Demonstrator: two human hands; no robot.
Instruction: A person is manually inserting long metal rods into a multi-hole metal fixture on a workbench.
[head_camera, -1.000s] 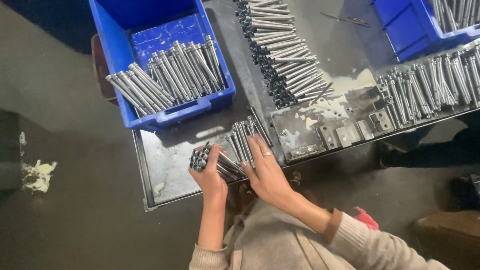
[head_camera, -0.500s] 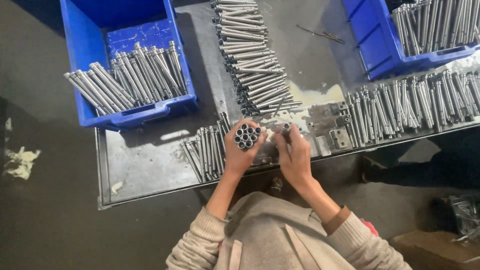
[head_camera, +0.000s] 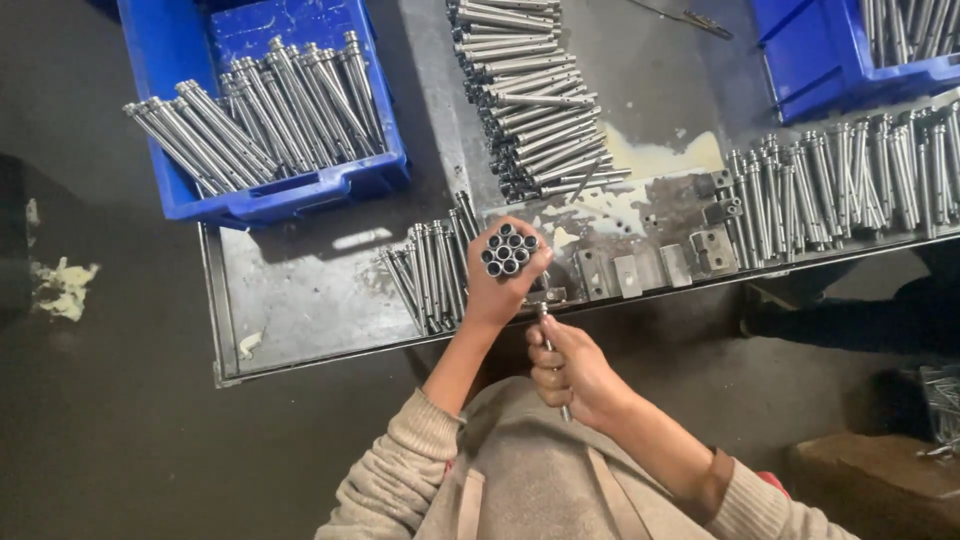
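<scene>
- Left hand (head_camera: 500, 285) grips a bundle of metal tubes (head_camera: 508, 252) upright, ends up, over the table (head_camera: 300, 290) edge.
- Right hand (head_camera: 572, 368), just below, closes around a single tube (head_camera: 548, 330).

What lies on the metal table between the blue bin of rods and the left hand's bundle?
In the head view, a row of loose metal rods lies on the table there.

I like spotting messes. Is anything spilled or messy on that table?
Yes. A pale yellowish smear is spread over the dark table, between the stack of rods and the row of rods. It looks like spilled goo. A crumpled pale scrap also lies on the floor.
</scene>
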